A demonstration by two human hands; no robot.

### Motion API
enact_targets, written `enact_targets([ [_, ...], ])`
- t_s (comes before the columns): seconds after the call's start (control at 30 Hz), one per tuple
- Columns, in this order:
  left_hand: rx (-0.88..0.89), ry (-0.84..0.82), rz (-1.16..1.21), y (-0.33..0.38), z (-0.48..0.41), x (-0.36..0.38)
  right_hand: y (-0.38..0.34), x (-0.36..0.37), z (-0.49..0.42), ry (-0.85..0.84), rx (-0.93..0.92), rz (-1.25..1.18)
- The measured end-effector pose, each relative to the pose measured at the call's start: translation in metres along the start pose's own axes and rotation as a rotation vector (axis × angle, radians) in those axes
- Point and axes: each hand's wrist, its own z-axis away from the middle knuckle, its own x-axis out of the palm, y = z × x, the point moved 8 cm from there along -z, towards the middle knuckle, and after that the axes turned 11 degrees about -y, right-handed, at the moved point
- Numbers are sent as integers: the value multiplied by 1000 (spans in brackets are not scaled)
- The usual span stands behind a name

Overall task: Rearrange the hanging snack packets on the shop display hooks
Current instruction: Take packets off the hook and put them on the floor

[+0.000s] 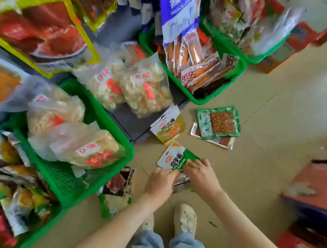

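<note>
Near the lower centre of the frame, both hands meet on a white-and-green snack packet (177, 159) lying on the tan floor (267, 121). The left hand (160, 183) has its fingers closed on the packet's lower left edge, and the right hand (199, 173) pinches its lower right corner, so the packet fans out up and left from the two grips. A dark packet (182, 180) peeks out beneath the hands. Just above lies a white-and-yellow packet (168, 125), and to its right a green-bordered packet (218, 122) on top of another. A green basket (103, 170) of puffed-snack bags fills the left.
</note>
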Motion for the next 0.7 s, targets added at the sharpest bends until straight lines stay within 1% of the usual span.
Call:
enact_targets([
  [0.03,-41,-12,58,-15,-15,19,9,23,-16,-30,18,23],
  [0.07,-89,-61,77,-28,-31,40,17,44,-33,-32,21,46],
  [0.17,-219,-135,79,-77,-74,95,28,104,-88,-2,-48,96],
  [0.2,-257,-138,95,-94,-87,109,28,120,-108,22,-65,135],
  [0.27,-315,-93,74,-128,-109,124,26,142,-144,107,-91,194],
  [0.33,-371,-96,-3,-153,-126,126,22,148,-171,197,-86,172],
  [0.4,-389,-56,-32,-166,-128,112,16,141,-184,243,-43,118],
  [0.43,-386,-6,10,-167,-123,97,11,135,-185,246,-21,75],
  [0.53,-389,114,275,-159,-85,47,-17,101,-172,217,-28,-155],
  [0.6,-400,206,390,-144,-46,4,-43,58,-152,208,-48,-321],
  [0.7,-394,331,461,-119,19,-74,-85,-28,-115,193,-74,-539],
])
